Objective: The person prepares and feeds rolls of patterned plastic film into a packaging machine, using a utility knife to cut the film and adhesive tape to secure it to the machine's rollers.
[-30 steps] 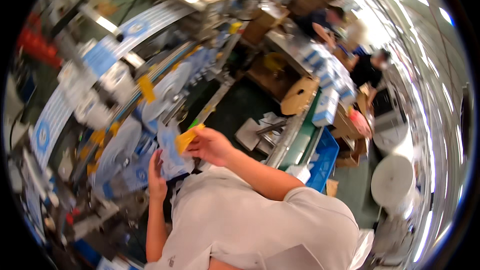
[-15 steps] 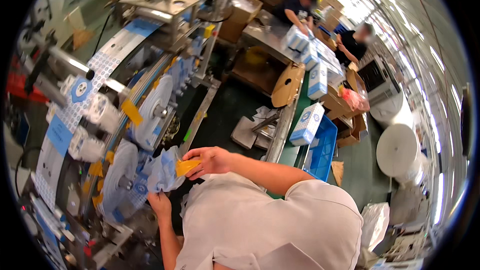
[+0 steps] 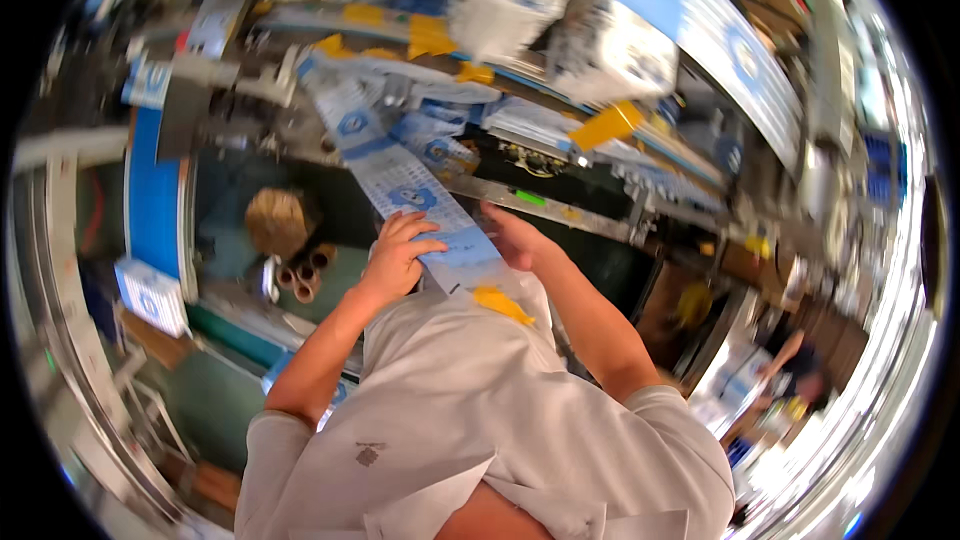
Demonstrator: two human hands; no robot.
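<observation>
A long strip of blue-and-white printed film (image 3: 412, 195) runs from the machine down to my waist. My left hand (image 3: 398, 258) grips its left edge, with the fingers lying over the printed face. Beside the strip's right edge is my right hand (image 3: 515, 238), fingers stretched out and partly hidden by the film. I cannot tell whether it touches the strip. A yellow piece of tape (image 3: 503, 304) sits at the lower end of the film, against my light shirt.
The machine's metal rail (image 3: 570, 208) crosses ahead, with yellow tape pieces (image 3: 608, 126) and white printed packs (image 3: 510, 0) above it. Cardboard tubes (image 3: 306, 274) lie at left, near a blue belt (image 3: 157, 205) and a boxed pack (image 3: 150, 297). A person (image 3: 795, 365) works at far right.
My view has swung left to face the machine. The film, crumpled between my hands before, now stretches out as a flat strip. My right hand has let go of the yellow tape.
</observation>
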